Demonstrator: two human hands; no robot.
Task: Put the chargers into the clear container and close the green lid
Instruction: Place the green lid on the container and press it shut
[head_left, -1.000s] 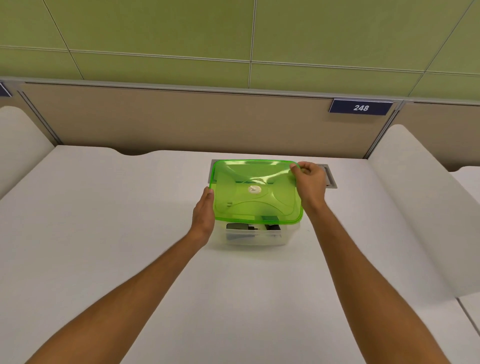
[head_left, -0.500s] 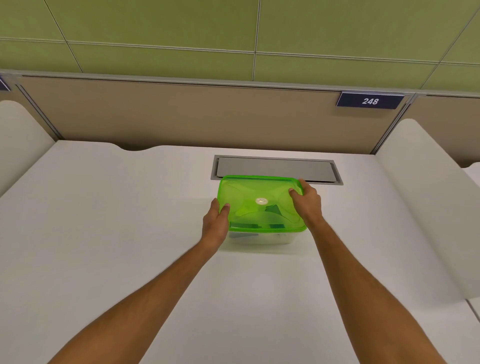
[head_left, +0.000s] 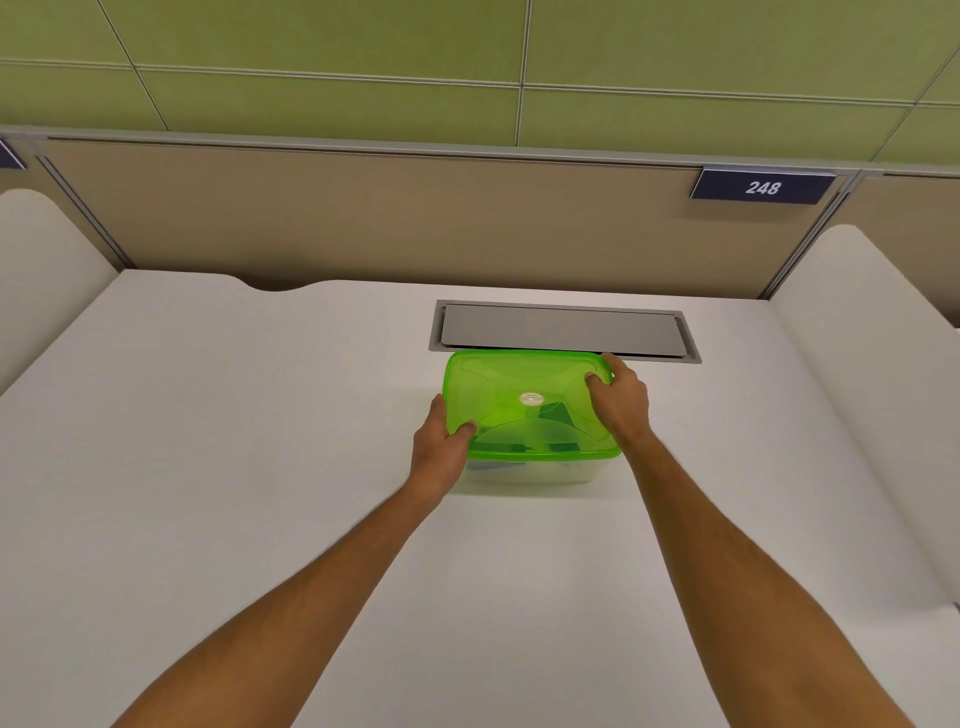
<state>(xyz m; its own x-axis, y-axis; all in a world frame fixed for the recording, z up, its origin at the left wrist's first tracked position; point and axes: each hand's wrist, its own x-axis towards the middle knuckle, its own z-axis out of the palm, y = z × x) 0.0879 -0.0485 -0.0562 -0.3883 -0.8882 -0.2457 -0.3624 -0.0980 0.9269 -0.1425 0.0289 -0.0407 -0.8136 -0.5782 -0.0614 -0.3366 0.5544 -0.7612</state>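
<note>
Since the earlier frame we have lowered the green lid (head_left: 524, 400) flat onto the clear container (head_left: 530, 472), just before the desk's grey hatch (head_left: 563, 330). Closing step — left hand (head_left: 440, 448) and right hand (head_left: 619, 396) each clamp a lid corner. Next we likely press every edge down until seated — chargers (head_left: 551, 413) inside.

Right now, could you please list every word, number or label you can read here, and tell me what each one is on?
"248": white digits on the dark blue plate on the partition at upper right.
Round white sticker at the centre of the green lid: print too small to read.
Second dark plate at the left edge: cut off, nothing readable.
No other text shows.
</note>
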